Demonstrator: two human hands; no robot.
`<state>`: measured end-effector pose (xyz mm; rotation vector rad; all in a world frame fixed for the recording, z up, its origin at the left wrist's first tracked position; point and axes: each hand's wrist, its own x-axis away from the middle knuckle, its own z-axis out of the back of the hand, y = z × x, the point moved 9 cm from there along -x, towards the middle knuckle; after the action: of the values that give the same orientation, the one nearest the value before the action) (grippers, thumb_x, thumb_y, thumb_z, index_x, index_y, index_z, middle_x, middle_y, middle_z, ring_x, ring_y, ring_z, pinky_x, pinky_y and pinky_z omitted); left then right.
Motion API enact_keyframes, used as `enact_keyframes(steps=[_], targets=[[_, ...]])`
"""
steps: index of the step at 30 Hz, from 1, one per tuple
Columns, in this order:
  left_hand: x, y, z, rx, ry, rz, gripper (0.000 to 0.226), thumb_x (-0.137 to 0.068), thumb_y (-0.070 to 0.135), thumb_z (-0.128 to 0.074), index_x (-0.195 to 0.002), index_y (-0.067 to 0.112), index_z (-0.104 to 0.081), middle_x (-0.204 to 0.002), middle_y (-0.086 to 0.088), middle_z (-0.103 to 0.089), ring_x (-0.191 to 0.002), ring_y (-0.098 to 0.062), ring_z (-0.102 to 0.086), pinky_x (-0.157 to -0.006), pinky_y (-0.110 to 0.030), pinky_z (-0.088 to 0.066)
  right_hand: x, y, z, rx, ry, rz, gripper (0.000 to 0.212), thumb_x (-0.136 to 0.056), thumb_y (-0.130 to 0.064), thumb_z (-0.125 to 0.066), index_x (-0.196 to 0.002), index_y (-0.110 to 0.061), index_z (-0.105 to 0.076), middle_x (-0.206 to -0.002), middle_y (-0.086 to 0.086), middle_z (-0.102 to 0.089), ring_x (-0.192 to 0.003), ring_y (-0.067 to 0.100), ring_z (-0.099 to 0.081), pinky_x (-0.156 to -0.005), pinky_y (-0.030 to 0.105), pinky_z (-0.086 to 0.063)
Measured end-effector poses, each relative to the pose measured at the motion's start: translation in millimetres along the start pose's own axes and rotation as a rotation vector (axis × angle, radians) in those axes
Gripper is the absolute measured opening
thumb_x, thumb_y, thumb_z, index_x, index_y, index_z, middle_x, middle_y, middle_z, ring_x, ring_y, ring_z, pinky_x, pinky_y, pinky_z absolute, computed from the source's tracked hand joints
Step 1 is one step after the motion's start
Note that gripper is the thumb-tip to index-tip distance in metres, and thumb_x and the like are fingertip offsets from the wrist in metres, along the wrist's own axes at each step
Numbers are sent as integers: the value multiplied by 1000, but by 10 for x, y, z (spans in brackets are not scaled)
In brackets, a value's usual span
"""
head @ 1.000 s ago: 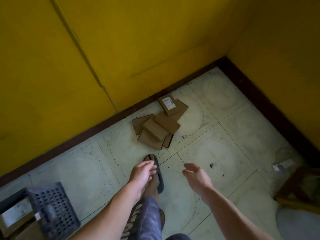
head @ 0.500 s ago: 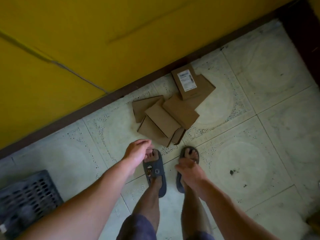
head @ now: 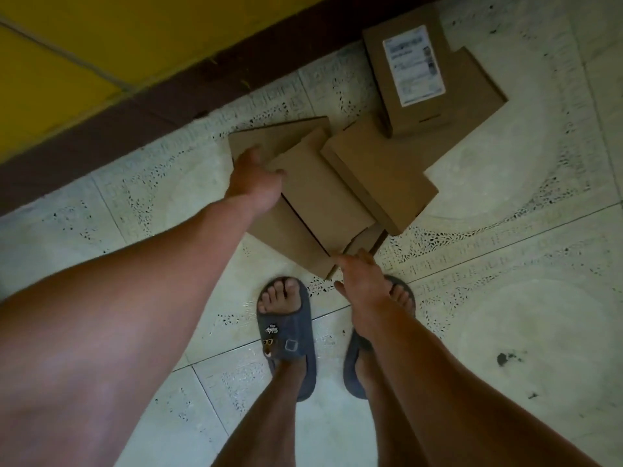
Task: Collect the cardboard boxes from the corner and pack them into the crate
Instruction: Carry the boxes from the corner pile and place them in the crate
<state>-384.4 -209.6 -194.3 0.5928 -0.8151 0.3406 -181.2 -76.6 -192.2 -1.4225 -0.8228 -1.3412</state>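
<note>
Stooped over the cardboard boxes (head: 323,197) heaped on the tiled floor (head: 505,298) beside the wall (head: 101,35), I judge the loose, overlapping pile could slide apart if I lift one edge only. My left hand (head: 254,180) lies nearly flat, fingers (head: 251,156) touching the far-left box (head: 273,136); my right hand (head: 359,286) is spread, gripping nothing, fingertips (head: 341,261) at the pile's near corner. The crate is out of view

Pale speckled floor tiles (head: 505,298), kinda grubby. The labelled box (head: 404,72) sits right up against the dark baseboard (head: 135,129), and the other cardboard boxes (head: 381,183) sprawl overlapping just below and left of it. Further below it a pair of grey slippers (head: 290,345) stands on the tiles, and there's a dark smudge (head: 502,358) off to its lower right.
</note>
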Motion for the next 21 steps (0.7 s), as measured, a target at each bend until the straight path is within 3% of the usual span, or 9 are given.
enact_keyframes(steps=[2, 4, 7, 10, 12, 14, 17, 19, 21], targets=[[-132, -73, -128, -18, -55, 27, 67, -94, 30, -52, -152, 22, -18, -157, -2, -25, -139, -24, -34, -112, -36, -34, -190, -19, -7, -97, -14, 18, 49, -94, -13, -52, -140, -6, -40, -143, 16, -46, -119, 26, -53, -97, 32, -50], [-149, -95, -212, -15, -97, 30, 62, -94, 29, -52, -150, 22, -27, -149, -3, -39, -129, -25, -45, -105, -35, -41, -211, -61, -51, -149, -35, -1, 46, -93, -13, -53, -137, -4, -44, -139, 18, -49, -111, 26, -55, -104, 44, -45], [-58, -118, -137, -29, -63, 15, 51, -91, 27, -51, -141, 21, -42, -135, -5, -51, -115, -28, -55, -94, -33, -48, -150, -111, 5, -144, -9, -29, 37, -91, -15, -54, -126, -6, -54, -131, 17, -56, -117, 32, -57, -102, 44, -47], [171, -221, 25, 17, -55, 72, 52, -86, 28, -51, -137, 22, -47, -135, -6, -52, -115, -29, -56, -97, -36, -49, 173, -123, 104, -54, 25, -69, 21, -92, -18, -54, -111, -11, -59, -112, 12, -63, -113, 27, -58, -99, 43, -49], [382, -299, 153, 68, -60, 114, 56, -81, 24, -49, -137, 20, -50, -135, -7, -54, -114, -29, -57, -94, -34, -50, 441, -104, 150, -55, 34, -61, 30, -92, -15, -53, -120, -6, -56, -124, 17, -59, -119, 31, -55, -102, 44, -47], [620, -360, 272, 122, -64, 134, 52, -86, 18, -48, -138, 22, -51, -133, -5, -57, -106, -23, -61, -80, -24, -51, 726, -28, 225, -115, 63, -55, 39, -91, -10, -54, -129, -2, -51, -135, 20, -52, -126, 36, -51, -104, 47, -44], [1039, -420, 491, 161, -50, 128, 40, -90, 16, -51, -128, 24, -60, -122, -5, -65, -84, -17, -63, -58, -15, -42, 1225, -11, 257, -82, 81, -11, 22, -91, -7, -50, -107, -11, -64, -136, 22, -51, -128, 40, -47, -108, 53, -38], [1329, -452, 616, 200, -41, 124, 37, -90, 17, -54, -126, 22, -61, -123, -4, -65, -93, -20, -63, -67, -18, -43, 1551, -41, 331, -16, 141, 2, 18, -90, -11, -49, -88, -23, -62, -121, 16, -62, -113, 34, -57, -101, 50, -45], [1648, -465, 745, 263, -34, 131, 36, -91, 15, -56, -126, 21, -59, -126, -1, -62, -100, -18, -59, -75, -20, -42, 1897, -62, 407, 16, 175, 14, 18, -90, -13, -50, -95, -24, -63, -104, 7, -68, -99, 25, -63, -91, 44, -52]])
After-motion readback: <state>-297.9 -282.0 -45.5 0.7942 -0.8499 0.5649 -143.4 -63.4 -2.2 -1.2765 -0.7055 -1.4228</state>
